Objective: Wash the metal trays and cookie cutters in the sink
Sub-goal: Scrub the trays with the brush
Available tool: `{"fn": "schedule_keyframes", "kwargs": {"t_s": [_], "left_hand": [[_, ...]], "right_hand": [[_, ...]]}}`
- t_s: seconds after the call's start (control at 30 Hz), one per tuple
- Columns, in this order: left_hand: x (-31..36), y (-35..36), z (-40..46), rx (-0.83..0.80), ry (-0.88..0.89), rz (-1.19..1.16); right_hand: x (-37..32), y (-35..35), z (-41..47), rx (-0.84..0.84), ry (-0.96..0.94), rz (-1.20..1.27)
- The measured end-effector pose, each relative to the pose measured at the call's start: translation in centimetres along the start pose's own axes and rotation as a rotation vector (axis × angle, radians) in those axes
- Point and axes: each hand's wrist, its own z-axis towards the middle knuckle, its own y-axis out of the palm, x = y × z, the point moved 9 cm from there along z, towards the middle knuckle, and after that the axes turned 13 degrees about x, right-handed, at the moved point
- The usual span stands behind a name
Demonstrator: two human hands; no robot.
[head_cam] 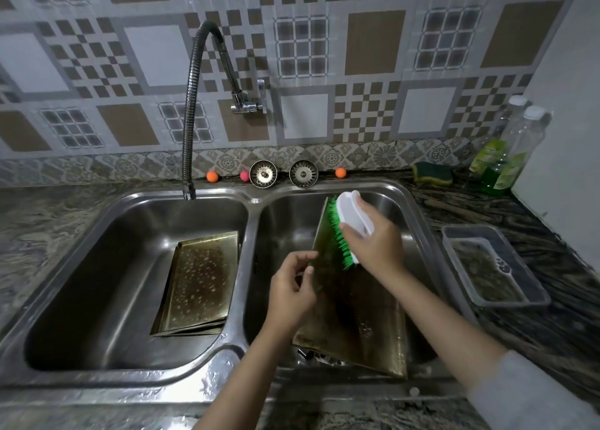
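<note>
A dark, stained metal tray [360, 325] stands tilted in the right basin of the steel double sink [250, 199]. My left hand [292, 290] pinches its left edge. My right hand [373, 238] grips a white scrub brush [349, 215] whose green bristles press on the tray's upper face. A stack of wet metal trays [198, 283] lies slanted in the left basin, its top spotted with droplets. Small dark pieces show under the held tray near the basin's front; I cannot tell what they are.
A flexible faucet [190, 131] hangs over the left basin. Two sink strainers [282, 173] and small coloured balls sit on the back ledge. A sponge [433, 173] and green soap bottles [506, 157] stand back right. A clear plastic container [493, 267] with murky water sits on the right counter.
</note>
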Motion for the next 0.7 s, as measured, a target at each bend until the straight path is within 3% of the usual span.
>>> {"fn": "schedule_keyframes", "kwargs": {"t_s": [0.07,0.2,0.4,0.6,0.7], "left_hand": [[0.3,0.4,-0.3,0.012,-0.003,0.0],[0.3,-0.8,0.8,0.127,-0.016,-0.047],[0.6,-2.2,1.8,0.228,0.002,-0.087],[0.0,-1.6,2.5,0.309,-0.046,-0.118],[-0.3,-1.1,1.6,0.288,-0.081,-0.16]], "right_hand": [[-0.6,0.5,-0.2,0.01,0.001,-0.009],[-2.5,2.5,-2.6,-0.145,-0.109,0.093],[3.1,-0.2,1.0,0.041,0.136,0.016],[-0.8,1.7,-7.3,-0.143,-0.02,0.25],[0.4,0.7,-3.8,-0.062,-0.028,0.182]]}}
